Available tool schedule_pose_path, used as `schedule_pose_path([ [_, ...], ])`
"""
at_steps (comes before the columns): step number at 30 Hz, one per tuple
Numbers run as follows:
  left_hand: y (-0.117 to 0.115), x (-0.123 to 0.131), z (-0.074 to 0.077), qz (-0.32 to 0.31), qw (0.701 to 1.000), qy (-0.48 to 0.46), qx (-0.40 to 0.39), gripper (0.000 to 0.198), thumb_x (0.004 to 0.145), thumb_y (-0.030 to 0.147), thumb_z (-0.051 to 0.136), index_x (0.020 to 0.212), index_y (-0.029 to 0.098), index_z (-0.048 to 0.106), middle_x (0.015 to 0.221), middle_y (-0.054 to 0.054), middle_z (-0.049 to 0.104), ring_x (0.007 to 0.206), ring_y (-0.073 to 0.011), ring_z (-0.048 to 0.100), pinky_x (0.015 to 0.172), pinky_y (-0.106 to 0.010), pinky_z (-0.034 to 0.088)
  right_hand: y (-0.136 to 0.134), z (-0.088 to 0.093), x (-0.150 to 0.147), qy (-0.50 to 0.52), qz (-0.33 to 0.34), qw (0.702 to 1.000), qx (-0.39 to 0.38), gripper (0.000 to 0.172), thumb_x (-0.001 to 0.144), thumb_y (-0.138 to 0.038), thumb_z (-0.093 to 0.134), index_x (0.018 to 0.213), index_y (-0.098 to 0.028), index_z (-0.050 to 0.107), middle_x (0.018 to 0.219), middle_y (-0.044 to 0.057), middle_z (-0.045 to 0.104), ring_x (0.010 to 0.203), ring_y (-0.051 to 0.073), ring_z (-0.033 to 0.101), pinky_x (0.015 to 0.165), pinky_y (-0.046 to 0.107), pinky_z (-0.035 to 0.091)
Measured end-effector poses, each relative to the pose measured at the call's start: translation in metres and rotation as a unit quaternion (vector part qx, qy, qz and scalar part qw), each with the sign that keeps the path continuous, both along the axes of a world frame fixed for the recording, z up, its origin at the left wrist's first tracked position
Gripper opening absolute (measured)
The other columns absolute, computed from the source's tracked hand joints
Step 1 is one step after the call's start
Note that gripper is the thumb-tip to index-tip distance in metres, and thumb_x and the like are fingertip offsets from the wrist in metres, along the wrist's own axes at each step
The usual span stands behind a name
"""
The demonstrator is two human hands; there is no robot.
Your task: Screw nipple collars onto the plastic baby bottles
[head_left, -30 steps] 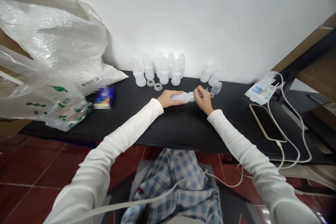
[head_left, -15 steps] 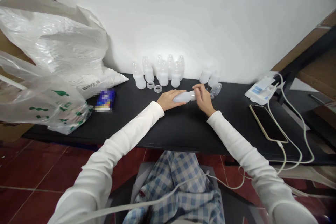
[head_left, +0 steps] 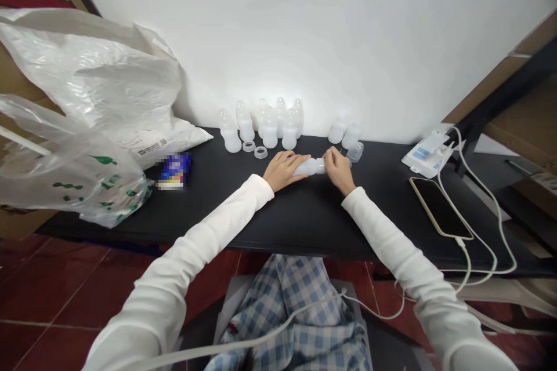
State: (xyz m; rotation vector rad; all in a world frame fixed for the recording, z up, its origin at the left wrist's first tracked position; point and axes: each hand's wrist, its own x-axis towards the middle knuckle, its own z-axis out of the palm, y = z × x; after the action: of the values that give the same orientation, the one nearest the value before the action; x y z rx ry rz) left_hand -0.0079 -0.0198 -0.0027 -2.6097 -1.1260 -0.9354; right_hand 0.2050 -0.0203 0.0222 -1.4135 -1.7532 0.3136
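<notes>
A translucent white baby bottle [head_left: 306,167] lies sideways above the black table, its neck pointing right. My left hand [head_left: 282,170] is wrapped round the bottle's body. At the neck end, my right hand [head_left: 338,168] has its fingers closed against the bottle's collar and mouth; the fingertips hide what else may be in them. Two clear collar rings [head_left: 260,152] lie just beyond my left hand. A clear dome cap [head_left: 355,152] rests past my right hand, with a small clear piece partly hidden beside it.
Several capped baby bottles [head_left: 270,130] stand by the wall, and two uncapped bottles [head_left: 337,129] stand to their right. Plastic bags [head_left: 108,93] and a blue packet [head_left: 176,170] are at left. A phone [head_left: 439,208], a power strip [head_left: 427,153] and cables occupy the right.
My right fingers have curled in closer at the bottle's neck. The bottle has shifted slightly right and down in view, and the whole view has tilted a little.
</notes>
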Motion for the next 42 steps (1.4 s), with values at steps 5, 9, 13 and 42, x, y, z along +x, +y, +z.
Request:
schedule_pose_path([
  [5, 0.0, 0.003, -0.004, 0.093, 0.985, -0.124, -0.08, 0.055, 0.089, 0.049, 0.069, 0.135, 0.02, 0.06, 0.129, -0.013, 0.069, 0.117, -0.0312, 0.059, 0.1, -0.043, 0.045, -0.006, -0.001, 0.003, -0.019, -0.016, 0.997, 0.071, 0.047, 0.105, -0.051, 0.023, 0.11, -0.022, 0.059, 0.075, 0.003, 0.067, 0.066, 0.021, 0.062, 0.067, 0.033, 0.041],
  [9, 0.008, -0.003, -0.008, 0.168, 0.942, -0.246, -0.157, 0.047, 0.095, 0.049, 0.062, 0.128, 0.017, 0.056, 0.128, -0.016, 0.062, 0.113, -0.0277, 0.063, 0.095, -0.041, 0.051, -0.006, -0.003, 0.004, -0.039, -0.041, 0.995, 0.086, 0.048, 0.106, -0.05, 0.021, 0.117, -0.021, 0.058, 0.077, 0.003, 0.067, 0.072, 0.022, 0.065, 0.069, 0.033, 0.042],
  [13, 0.018, -0.009, -0.01, 0.23, 0.922, -0.27, -0.154, 0.044, 0.093, 0.047, 0.065, 0.122, 0.015, 0.057, 0.123, -0.017, 0.056, 0.113, -0.0303, 0.063, 0.096, -0.044, 0.052, -0.005, -0.003, 0.003, -0.046, -0.044, 0.994, 0.085, 0.044, 0.106, -0.045, 0.023, 0.104, -0.022, 0.061, 0.077, 0.002, 0.066, 0.071, 0.019, 0.064, 0.067, 0.031, 0.04],
  [42, 0.019, -0.01, -0.014, 0.329, 0.92, -0.173, -0.122, 0.045, 0.087, 0.029, 0.057, 0.125, 0.003, 0.051, 0.144, -0.037, 0.045, 0.137, -0.0512, 0.043, 0.11, -0.066, 0.034, 0.018, -0.031, 0.025, -0.328, -0.125, 0.932, 0.085, 0.021, 0.089, -0.023, 0.052, 0.095, -0.014, 0.07, 0.103, 0.02, 0.06, 0.109, 0.035, 0.046, 0.098, 0.059, 0.035],
])
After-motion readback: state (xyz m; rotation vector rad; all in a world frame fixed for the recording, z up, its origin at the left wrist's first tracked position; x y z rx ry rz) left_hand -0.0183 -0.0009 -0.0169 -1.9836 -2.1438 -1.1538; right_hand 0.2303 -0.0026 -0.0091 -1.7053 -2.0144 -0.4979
